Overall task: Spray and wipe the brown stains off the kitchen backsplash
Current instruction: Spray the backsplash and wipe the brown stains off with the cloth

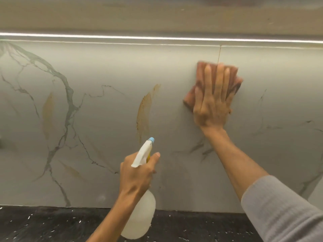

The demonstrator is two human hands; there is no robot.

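- No readable text, label, brand, number or sign shows anywhere in the head view
- The spray bottle (139, 213) is plain translucent plastic, with no printing visible on its body or on its white trigger head
- The cloth (192, 96), the marbled backsplash (104, 70) and the dark speckled countertop (43, 224) carry no lettering either
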